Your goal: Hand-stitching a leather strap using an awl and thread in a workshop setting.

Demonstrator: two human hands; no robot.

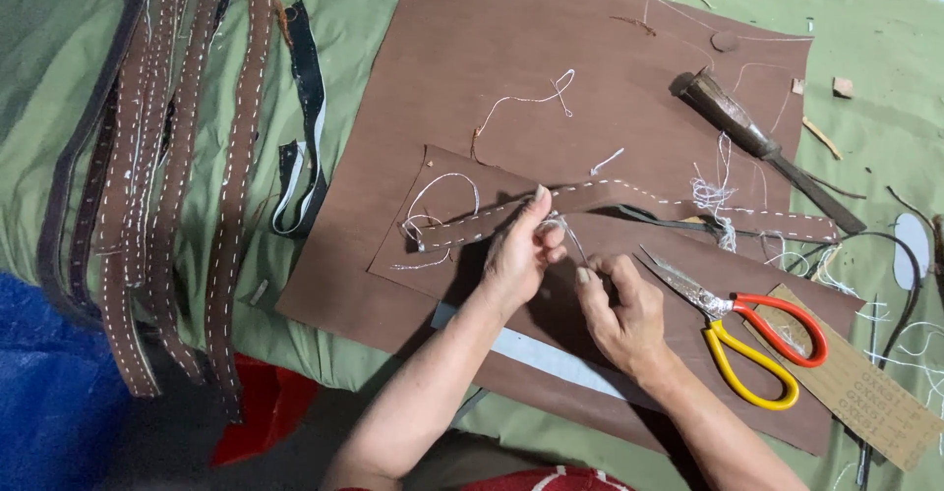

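Desk (865, 19) w/ green cloth (364, 49) over it, wrinkled. Directly on cloth: big brown leather sheet (551, 49), center, w/ a smaller leather piece (590, 304) on top. Left: row of stitched brown straps (177, 157) side by side, ends hanging off near edge. Beside them, a dark strip (310, 108), looped, just left of sheet. Right: perforated card (865, 393) partly on the leather, black cord (885, 245) curving near it, loose white threads (914, 344). Top right: small leather scraps (843, 86) on bare cloth. Blue fabric (49, 393) at lower left, red item (261, 417) below desk edge.
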